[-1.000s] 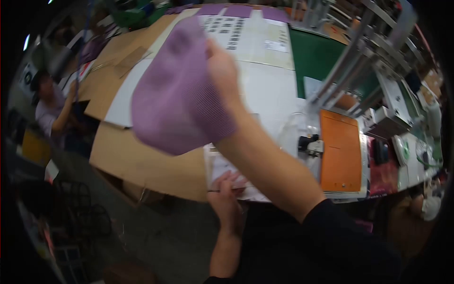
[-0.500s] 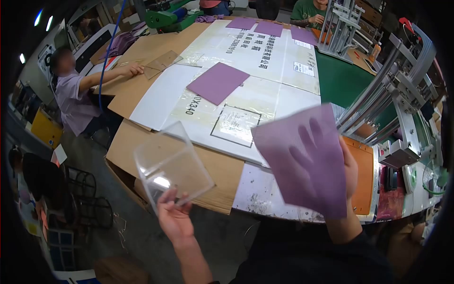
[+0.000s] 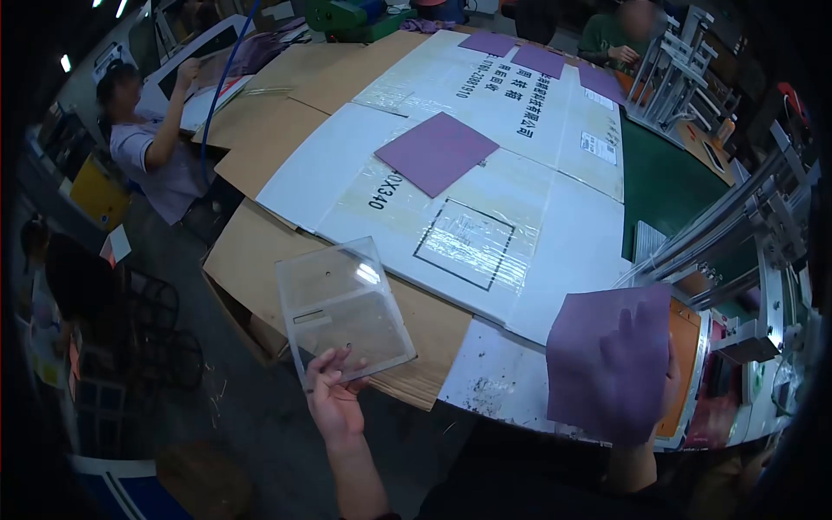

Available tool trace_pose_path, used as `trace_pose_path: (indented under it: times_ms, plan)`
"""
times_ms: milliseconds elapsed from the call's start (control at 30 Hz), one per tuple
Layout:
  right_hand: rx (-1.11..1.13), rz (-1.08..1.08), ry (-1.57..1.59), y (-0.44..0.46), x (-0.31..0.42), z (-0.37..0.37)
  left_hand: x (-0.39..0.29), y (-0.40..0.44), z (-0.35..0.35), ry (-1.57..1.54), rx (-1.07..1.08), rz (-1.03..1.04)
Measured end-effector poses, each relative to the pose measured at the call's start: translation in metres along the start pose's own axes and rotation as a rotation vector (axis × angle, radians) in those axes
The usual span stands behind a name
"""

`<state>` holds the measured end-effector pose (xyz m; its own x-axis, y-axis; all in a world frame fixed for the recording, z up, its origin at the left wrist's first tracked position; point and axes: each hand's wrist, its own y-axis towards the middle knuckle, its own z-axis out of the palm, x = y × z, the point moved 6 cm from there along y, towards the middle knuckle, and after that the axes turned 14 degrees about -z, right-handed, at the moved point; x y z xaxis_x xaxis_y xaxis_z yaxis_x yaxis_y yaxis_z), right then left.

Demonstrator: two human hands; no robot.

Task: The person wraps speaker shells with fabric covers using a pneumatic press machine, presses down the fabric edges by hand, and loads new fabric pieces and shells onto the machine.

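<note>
One clear rectangular plastic plate (image 3: 342,299) is being pinched by your left hand (image 3: 336,403); behind a purple rectangular fabric-like sheet (image 3: 582,360), your right hand (image 3: 672,380), grip hidden, is apparently preventing sagging.

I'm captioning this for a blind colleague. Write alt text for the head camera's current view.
A person's left hand holds up a clear panel, while the right hand, mostly hidden behind a purple sheet, holds that sheet up. Another purple sheet lies flat ahead on a white, printed surface. A metal-framed machine stands at right.
</note>
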<state>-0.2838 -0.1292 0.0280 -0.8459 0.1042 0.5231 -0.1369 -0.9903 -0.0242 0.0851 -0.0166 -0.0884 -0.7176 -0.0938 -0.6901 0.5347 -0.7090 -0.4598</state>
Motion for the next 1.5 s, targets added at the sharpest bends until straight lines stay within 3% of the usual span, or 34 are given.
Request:
trace_pose_path:
  times_ms: [267, 333, 400, 433, 500, 600, 633, 667, 700, 733, 767, 800, 867, 900, 967, 1067, 1133, 1200, 1267, 1300, 1400, 1500]
  plan:
    - [-0.032, -0.027, -0.018, -0.002, 0.015, -0.015, -0.030, 0.034, 0.034, 0.056, 0.011, 0.094]
    - [-0.027, -0.011, 0.019, -0.002, 0.017, -0.017, -0.063, 0.096, 0.068, 0.049, 0.102, 0.134]
    - [-0.005, 0.017, 0.086, -0.004, 0.015, -0.017, -0.124, 0.207, 0.119, 0.026, 0.325, 0.184]
    - [0.005, 0.037, 0.118, -0.007, 0.015, -0.016, -0.150, 0.276, 0.131, 0.117, 0.295, 0.230]
    - [0.045, 0.096, 0.164, -0.007, 0.012, -0.001, -0.152, 0.291, 0.151, -0.098, -0.144, -0.047]
    - [0.083, 0.178, 0.179, -0.016, 0.009, 0.011, -0.121, 0.223, 0.195, 0.208, 0.084, 0.188]
    - [0.074, 0.281, 0.324, -0.019, 0.006, 0.012, -0.100, 0.184, 0.205, 0.387, 0.165, 0.222]
    - [0.062, 0.364, 0.467, -0.021, 0.004, 0.008, -0.070, 0.170, 0.199, 0.436, 0.292, 0.116]
    - [0.059, 0.365, 0.190, -0.021, 0.000, -0.005, -0.040, 0.123, 0.201, 0.491, 0.397, 0.134]
    - [-0.043, 0.387, 0.172, -0.022, -0.006, -0.007, -0.011, 0.084, 0.194, 0.614, 0.475, 0.074]
    - [-0.009, 0.411, 0.099, -0.024, -0.014, -0.014, 0.015, 0.052, 0.186, 0.793, 0.529, 0.036]
    - [0.318, 0.262, 0.310, -0.025, -0.015, -0.011, 0.036, 0.016, 0.182, 0.960, 0.594, 0.017]
    - [0.208, 0.267, -0.296, -0.035, -0.010, 0.014, 0.073, -0.037, 0.173, 1.116, 0.702, -0.032]
    - [0.223, 0.218, -0.199, -0.042, -0.008, 0.021, 0.090, -0.060, 0.168, 1.137, 0.747, -0.069]
    - [0.253, 0.125, -0.005, -0.052, -0.003, 0.027, 0.117, -0.091, 0.152, 0.907, 0.746, -0.200]
    - [0.264, 0.001, -0.064, -0.065, 0.009, -0.007, 0.144, -0.122, 0.133, 0.273, 0.661, -0.418]
    - [0.289, 0.347, 0.976, -0.069, -0.007, -0.038, 0.153, -0.143, 0.135, -0.074, 0.645, -0.542]
    - [0.126, 0.200, 0.909, -0.077, 0.018, -0.073, 0.168, -0.168, 0.151, -0.248, 0.719, -0.671]
    - [-0.017, 0.079, 0.774, -0.088, 0.047, -0.103, 0.190, -0.197, 0.182, -0.168, 0.800, -0.835]
    - [-0.074, 0.030, 0.690, -0.088, 0.064, -0.114, 0.206, -0.204, 0.198, -0.277, 0.920, -0.893]
    - [-0.091, -0.160, 0.334, -0.072, 0.120, -0.148, 0.262, -0.217, 0.252, -0.545, 1.132, -1.105]
    - [-0.001, -0.222, 0.277, -0.026, 0.156, -0.157, 0.309, -0.200, 0.294, 0.076, 1.114, -0.696]
